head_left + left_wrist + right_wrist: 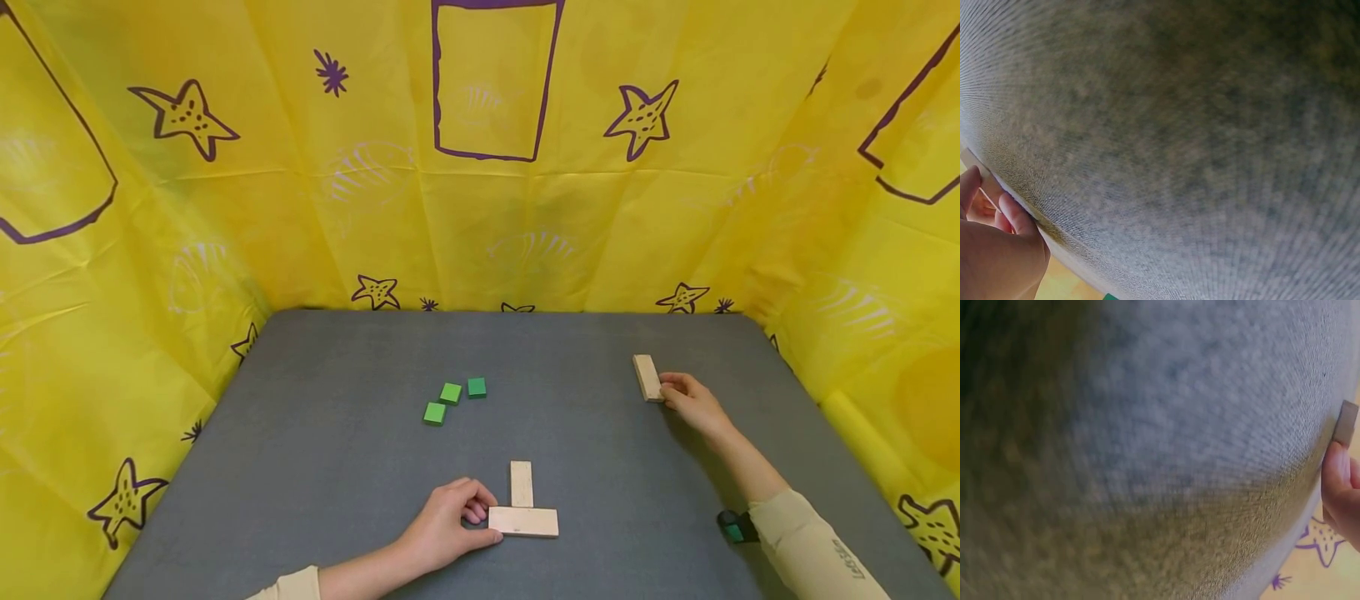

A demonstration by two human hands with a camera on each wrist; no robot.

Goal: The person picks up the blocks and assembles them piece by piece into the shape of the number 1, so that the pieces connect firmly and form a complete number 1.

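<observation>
My left hand (pixel 450 525) pinches the left end of a light wooden block (pixel 525 522) lying crosswise on the grey table. A second wooden block (pixel 521 483) lies lengthwise behind it, its near end against the crosswise one, like an upside-down T. Far to the right, my right hand (pixel 693 404) holds another wooden block (pixel 647 377) by its near end, thumb and finger at the corner. In the left wrist view the left hand (pixel 1004 250) grips its block at the lower left edge. The right wrist view shows the right thumb (pixel 1335 472) against a block end (pixel 1346 422).
Two light green square blocks (pixel 434 413) and a darker green one (pixel 477 387) lie left of centre on the grey tabletop (pixel 337 467). Yellow cloth (pixel 480 233) with purple drawings hangs behind the table and along both sides.
</observation>
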